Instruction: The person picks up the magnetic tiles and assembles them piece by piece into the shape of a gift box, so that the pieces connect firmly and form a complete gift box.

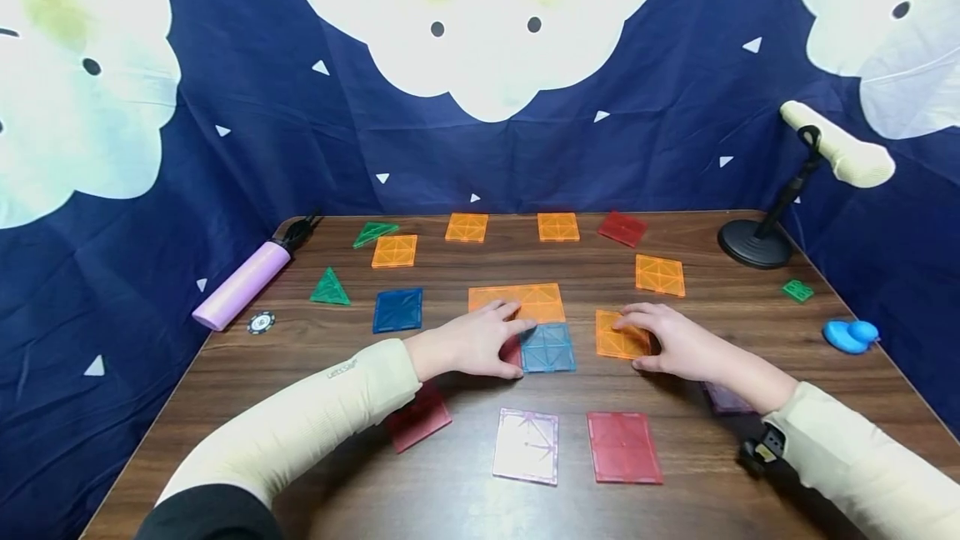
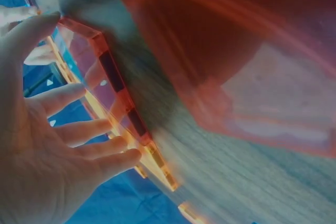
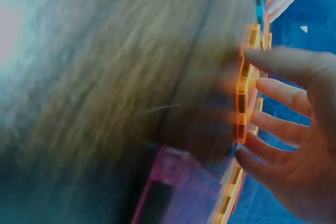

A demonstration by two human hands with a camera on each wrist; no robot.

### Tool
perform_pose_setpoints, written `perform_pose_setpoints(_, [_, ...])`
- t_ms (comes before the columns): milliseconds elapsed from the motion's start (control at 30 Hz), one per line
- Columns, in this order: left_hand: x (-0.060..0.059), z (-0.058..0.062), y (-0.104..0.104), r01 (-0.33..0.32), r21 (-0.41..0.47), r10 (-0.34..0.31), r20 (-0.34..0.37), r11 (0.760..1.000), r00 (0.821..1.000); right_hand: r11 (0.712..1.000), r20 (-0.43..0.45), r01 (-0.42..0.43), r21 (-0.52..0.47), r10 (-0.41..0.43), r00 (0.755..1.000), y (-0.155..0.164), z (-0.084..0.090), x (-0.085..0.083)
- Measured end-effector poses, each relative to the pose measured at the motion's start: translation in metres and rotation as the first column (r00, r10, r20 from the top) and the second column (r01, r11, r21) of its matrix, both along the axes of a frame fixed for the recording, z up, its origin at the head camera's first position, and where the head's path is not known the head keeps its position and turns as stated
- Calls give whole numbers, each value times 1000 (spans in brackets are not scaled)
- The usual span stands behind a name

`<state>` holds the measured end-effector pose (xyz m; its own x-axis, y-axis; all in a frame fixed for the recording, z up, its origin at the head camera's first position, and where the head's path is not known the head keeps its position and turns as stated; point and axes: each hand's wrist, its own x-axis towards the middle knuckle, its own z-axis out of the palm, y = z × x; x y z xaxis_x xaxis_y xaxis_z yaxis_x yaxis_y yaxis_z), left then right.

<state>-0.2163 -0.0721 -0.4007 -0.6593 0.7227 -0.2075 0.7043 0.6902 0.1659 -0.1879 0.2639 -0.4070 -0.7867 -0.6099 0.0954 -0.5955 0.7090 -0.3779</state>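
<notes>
My left hand rests with spread fingers over a cluster of flat translucent magnetic tiles. In the cluster, a pair of orange tiles lies behind a light blue tile, and a red tile is mostly hidden beneath the hand. To the right, my right hand holds a separate orange square tile between thumb and fingers, flat on the table. A gap separates this tile from the cluster. The right wrist view shows the thumb at one end of the orange tile and the fingertips along it.
Nearer me lie a clear purple tile, a red tile and another red tile. A dark blue tile and green triangle sit left. Around the edges stand a lilac pump, black stand and blue duck.
</notes>
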Motion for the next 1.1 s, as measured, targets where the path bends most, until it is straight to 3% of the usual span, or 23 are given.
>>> perform_pose_setpoints(167, [-1,-1,0,8,13,-7,-11,1000,1000,1000,-32,-6,9,6,999,-3,-2,-15])
perform_pose_setpoints(600, [-3,0,-2,29,44,-29,6,999,1000,999,11,-32,4,32,999,-24,-5,-60])
perform_pose_setpoints(1100, [-4,-4,-3,31,40,-32,0,999,1000,997,30,-83,-6,83,996,-35,-5,-63])
